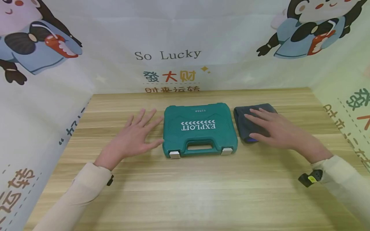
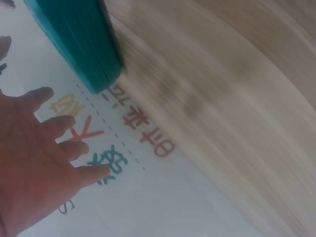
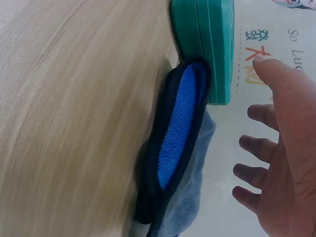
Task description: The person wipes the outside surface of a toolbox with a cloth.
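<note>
A closed teal tool case [image 1: 199,115] lies flat on the table, its lettering upside down and its handle and two silver latches towards me. My left hand [image 1: 134,138] is spread just left of the case; in the left wrist view a gap shows between the fingers and the case [image 2: 81,44]. To the case's right lies a folded dark grey cloth [image 1: 242,126] with a blue inner side, plain in the right wrist view. Over this cloth [image 3: 182,123] hovers my right hand [image 1: 273,128], fingers extended, holding nothing.
The wooden table [image 1: 190,192] has a white printed backdrop [image 1: 173,32] behind it and at both sides. Cartoon figures and lettering are printed on that sheet. A small black device [image 1: 310,178] is strapped at the right wrist.
</note>
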Demonstrator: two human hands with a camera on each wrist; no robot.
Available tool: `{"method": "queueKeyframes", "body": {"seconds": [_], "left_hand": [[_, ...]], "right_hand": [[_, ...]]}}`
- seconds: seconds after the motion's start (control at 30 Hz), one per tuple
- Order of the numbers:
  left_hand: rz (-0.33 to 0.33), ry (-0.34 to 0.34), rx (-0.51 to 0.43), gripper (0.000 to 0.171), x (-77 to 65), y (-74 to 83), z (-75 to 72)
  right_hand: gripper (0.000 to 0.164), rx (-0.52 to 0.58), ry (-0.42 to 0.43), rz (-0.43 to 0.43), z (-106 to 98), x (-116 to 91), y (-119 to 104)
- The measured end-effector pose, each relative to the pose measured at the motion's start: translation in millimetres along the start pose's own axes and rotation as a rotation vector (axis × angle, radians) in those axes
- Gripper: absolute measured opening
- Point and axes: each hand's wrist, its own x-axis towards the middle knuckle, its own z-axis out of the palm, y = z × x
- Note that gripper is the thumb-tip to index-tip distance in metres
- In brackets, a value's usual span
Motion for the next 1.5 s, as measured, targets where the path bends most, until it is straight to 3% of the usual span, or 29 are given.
{"method": "queueKeyframes", "body": {"seconds": [0.13,0.23,0.37,0.5,0.77,0.97,1.13,1.27,1.5], "left_hand": [[0.012,-0.045,-0.059,0.078,3.3,8.0,-2.9],[0.034,-0.084,-0.107,0.083,7.9,18.6,-2.6],[0.111,-0.144,-0.163,0.091,19.1,38.6,5.9],[0.169,-0.181,-0.159,0.095,32.1,54.1,18.5],[0.159,-0.171,-0.161,0.095,41.5,58.2,21.9],[0.166,-0.163,-0.157,0.095,43.4,58.4,21.5],[0.153,-0.157,-0.17,0.093,45.0,61.4,25.7],[0.14,-0.167,-0.166,0.093,45.2,63.0,26.3],[0.131,-0.181,-0.156,0.093,44.2,61.4,24.6]], "right_hand": [[0.069,0.006,-0.014,-0.005,2,2,4],[0.078,0.02,-0.097,0.02,4,5,6],[0.091,0.046,-0.233,0.081,8,12,8],[0.094,0.042,-0.279,0.117,18,18,12],[0.08,0.029,-0.185,0.122,27,25,15],[0.067,0.099,-0.045,0.169,20,30,24],[0.069,0.2,0.053,0.244,5,32,31],[0.062,0.206,0.113,0.269,-10,37,28],[0.056,0.201,0.114,0.297,-37,62,16]]}}
